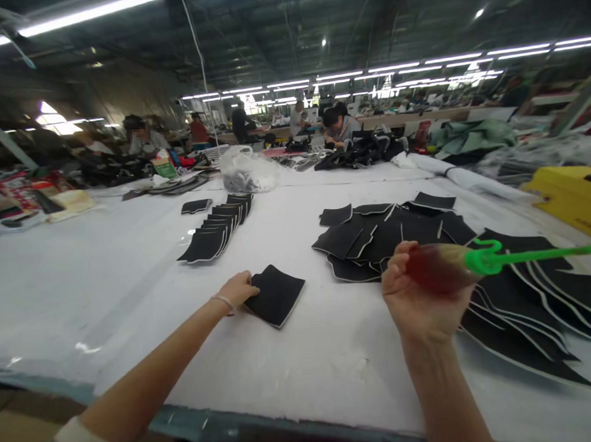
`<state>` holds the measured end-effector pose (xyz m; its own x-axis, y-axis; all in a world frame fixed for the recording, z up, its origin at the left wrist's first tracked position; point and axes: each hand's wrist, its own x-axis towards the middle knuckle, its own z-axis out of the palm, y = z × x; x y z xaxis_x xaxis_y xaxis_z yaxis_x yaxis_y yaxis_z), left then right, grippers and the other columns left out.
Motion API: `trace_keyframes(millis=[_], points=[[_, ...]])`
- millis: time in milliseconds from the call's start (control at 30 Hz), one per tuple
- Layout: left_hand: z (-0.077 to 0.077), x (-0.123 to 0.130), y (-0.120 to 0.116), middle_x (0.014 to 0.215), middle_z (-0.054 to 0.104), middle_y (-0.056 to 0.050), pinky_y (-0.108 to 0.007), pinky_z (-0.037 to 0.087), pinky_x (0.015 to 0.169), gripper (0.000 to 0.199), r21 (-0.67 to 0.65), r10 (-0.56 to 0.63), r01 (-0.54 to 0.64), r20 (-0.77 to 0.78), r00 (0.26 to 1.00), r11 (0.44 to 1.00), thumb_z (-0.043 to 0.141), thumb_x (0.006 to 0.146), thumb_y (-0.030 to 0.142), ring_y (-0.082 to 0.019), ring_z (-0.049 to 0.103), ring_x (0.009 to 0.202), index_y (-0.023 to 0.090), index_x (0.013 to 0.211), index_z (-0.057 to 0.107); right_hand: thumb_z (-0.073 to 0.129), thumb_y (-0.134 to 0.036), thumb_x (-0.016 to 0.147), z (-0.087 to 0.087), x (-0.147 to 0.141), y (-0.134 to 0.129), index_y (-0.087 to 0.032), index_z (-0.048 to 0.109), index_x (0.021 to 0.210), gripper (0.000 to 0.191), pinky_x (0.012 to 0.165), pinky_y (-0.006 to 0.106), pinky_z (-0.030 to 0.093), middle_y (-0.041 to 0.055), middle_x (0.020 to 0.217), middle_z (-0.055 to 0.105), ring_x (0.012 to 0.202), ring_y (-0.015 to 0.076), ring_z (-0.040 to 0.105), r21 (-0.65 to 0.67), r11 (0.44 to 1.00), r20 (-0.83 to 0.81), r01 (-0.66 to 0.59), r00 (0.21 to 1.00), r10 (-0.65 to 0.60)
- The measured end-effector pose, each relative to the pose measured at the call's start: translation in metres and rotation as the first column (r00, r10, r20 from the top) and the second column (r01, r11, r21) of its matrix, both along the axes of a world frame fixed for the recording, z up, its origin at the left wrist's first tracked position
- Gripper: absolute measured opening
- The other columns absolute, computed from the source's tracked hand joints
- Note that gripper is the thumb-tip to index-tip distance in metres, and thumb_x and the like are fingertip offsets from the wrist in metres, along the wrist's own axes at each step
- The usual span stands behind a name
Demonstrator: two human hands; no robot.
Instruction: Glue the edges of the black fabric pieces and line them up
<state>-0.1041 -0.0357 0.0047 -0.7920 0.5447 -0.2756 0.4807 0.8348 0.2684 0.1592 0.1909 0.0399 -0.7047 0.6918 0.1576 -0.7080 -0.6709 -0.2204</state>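
My left hand (pixel 238 290) pinches the left edge of a black fabric panel (pixel 277 294) with a pale rim, which lies on the white tabletop (pixel 324 366). In my right hand (pixel 423 303) is a squeeze bottle (pixel 436 267) of reddish-brown liquid, tipped sideways. Its green cap and long green nozzle point to the right, away from the panel. Beyond the left hand, several black panels (pixel 211 236) overlap in a fanned row. A loose heap of black panels (pixel 376 236) spreads behind and to the right of the bottle.
A single small black panel (pixel 196 206) lies beyond the row. Further back are a clear plastic bag (pixel 247 169), a pile of dark straps (pixel 366 148) and a white roll (pixel 466 177). A yellow box (pixel 574 200) stands at right. Several people work at tables behind.
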Motion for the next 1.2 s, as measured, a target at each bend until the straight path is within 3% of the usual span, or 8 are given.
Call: trace_keyframes(millis=[100,167,267,400,667,933,1067,1200], points=[[0.008,0.023,-0.035,0.1,0.064,-0.009,-0.035,0.048,0.081,0.041,0.004,0.04,-0.04,-0.199,0.979,0.999,0.058,0.082,0.032,-0.027,0.062,0.097,0.015,0.119,0.055,0.063,-0.069,0.073,-0.002,-0.005,-0.006,-0.015,0.062,0.113,0.067,0.071,0.035,0.063,0.0117,0.103,0.071,0.088,0.0233,0.072,-0.055,0.998,0.05,0.009,0.999,-0.007],[0.012,0.042,-0.041,0.117,0.059,-0.015,-0.04,0.046,0.092,0.054,0.052,-0.002,0.022,-0.343,0.939,0.998,0.059,0.083,0.038,-0.031,0.056,0.111,0.014,0.13,0.051,0.06,-0.07,0.076,-0.004,-0.009,-0.009,-0.014,0.063,0.11,0.066,0.072,0.036,0.063,0.0123,0.1,0.072,0.091,0.0245,0.072,-0.085,0.996,0.101,0.006,0.995,0.002],[0.012,0.068,-0.027,0.126,0.054,-0.017,-0.038,0.043,0.101,0.057,0.077,-0.148,0.172,-0.251,0.957,0.982,0.058,0.084,0.043,-0.03,0.051,0.119,0.013,0.132,0.052,0.057,-0.069,0.079,-0.008,-0.015,-0.011,-0.015,0.066,0.101,0.059,0.069,0.036,0.064,0.0101,0.092,0.073,0.088,0.0243,0.072,-0.086,0.996,0.186,0.016,0.982,0.0],[0.009,0.085,-0.003,0.126,0.052,-0.018,-0.039,0.047,0.095,0.044,-0.049,-0.239,0.234,-0.161,0.957,0.971,0.056,0.084,0.034,-0.031,0.053,0.115,0.013,0.122,0.059,0.057,-0.069,0.079,-0.015,-0.021,-0.01,-0.017,0.068,0.094,0.055,0.07,0.036,0.063,0.0081,0.087,0.073,0.083,0.0228,0.073,-0.046,0.998,0.279,0.035,0.96,-0.02],[0.019,0.085,0.017,0.118,0.054,-0.022,-0.043,0.051,0.087,0.042,-0.222,-0.278,0.242,-0.15,0.949,0.945,0.061,0.077,0.036,-0.037,0.058,0.108,0.01,0.109,0.065,0.063,-0.073,0.072,-0.027,-0.026,-0.008,-0.017,0.07,0.09,0.059,0.073,0.034,0.063,0.0096,0.089,0.073,0.088,0.0234,0.072,0.188,0.981,0.349,0.053,0.93,-0.117],[0.033,0.078,0.025,0.118,0.061,-0.022,-0.042,0.051,0.085,0.035,-0.274,-0.382,0.349,-0.079,0.921,0.896,0.053,0.081,0.025,-0.035,0.064,0.102,0.01,0.108,0.069,0.059,-0.072,0.076,-0.023,-0.029,-0.013,-0.017,0.071,0.091,0.059,0.068,0.034,0.063,0.0108,0.09,0.074,0.083,0.0244,0.073,0.213,0.976,0.429,0.033,0.895,-0.124],[0.039,0.068,0.023,0.109,0.068,-0.017,-0.036,0.051,0.082,0.036,-0.257,-0.417,0.392,-0.046,0.908,0.883,0.051,0.08,0.021,-0.031,0.066,0.098,0.014,0.11,0.07,0.071,-0.062,0.07,-0.019,-0.03,-0.021,-0.019,0.068,0.095,0.05,0.065,0.037,0.064,0.007,0.086,0.074,0.077,0.025,0.073,0.219,0.974,0.469,0.052,0.87,-0.152],[0.035,0.059,0.018,0.107,0.071,-0.013,-0.034,0.05,0.078,0.039,-0.191,-0.4,0.392,0.0,0.917,0.9,0.048,0.08,0.019,-0.029,0.067,0.095,0.02,0.112,0.071,0.085,-0.045,0.061,-0.019,-0.034,-0.035,-0.02,0.064,0.098,0.049,0.057,0.034,0.062,0.0032,0.086,0.072,0.07,0.0221,0.07,0.382,0.919,0.523,0.1,0.796,-0.304]])
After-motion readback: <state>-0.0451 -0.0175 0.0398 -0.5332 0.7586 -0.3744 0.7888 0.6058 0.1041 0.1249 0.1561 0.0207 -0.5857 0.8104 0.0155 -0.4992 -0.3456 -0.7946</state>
